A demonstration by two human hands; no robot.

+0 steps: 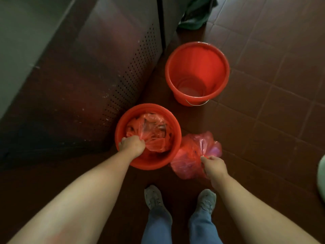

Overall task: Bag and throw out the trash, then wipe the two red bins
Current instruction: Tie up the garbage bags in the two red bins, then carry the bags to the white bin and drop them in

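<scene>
Left arm is stretched forward and down. The left hand (132, 145) sits inside the near rim of the near bin (121, 124), knuckles up, fingers curled tight into a fist round a gathered fold of the red bag (153, 131) that lies crumpled in that bin.

Right arm is also stretched forward, lower and to the right. The right hand (213, 166) pinches the bunched neck of a second bag (189, 155) between thumb and fingers. This bag is full and sits just right of the near bin, against its wall. Whether it rests on the floor (272, 85) or hangs cannot be told.

The far bin (197, 44) stands upright beyond and to the right, apart from the near one, its red inside showing to the bottom and a wire handle (197, 103) hanging at its near side.

A perforated metal cabinet (105, 59) closes off the left, just beside the near bin. Tiled floor lies open to the right. The person's shoes (153, 196) stand near, behind the bins. A green cloth (195, 14) lies far, by the cabinet's corner.
</scene>
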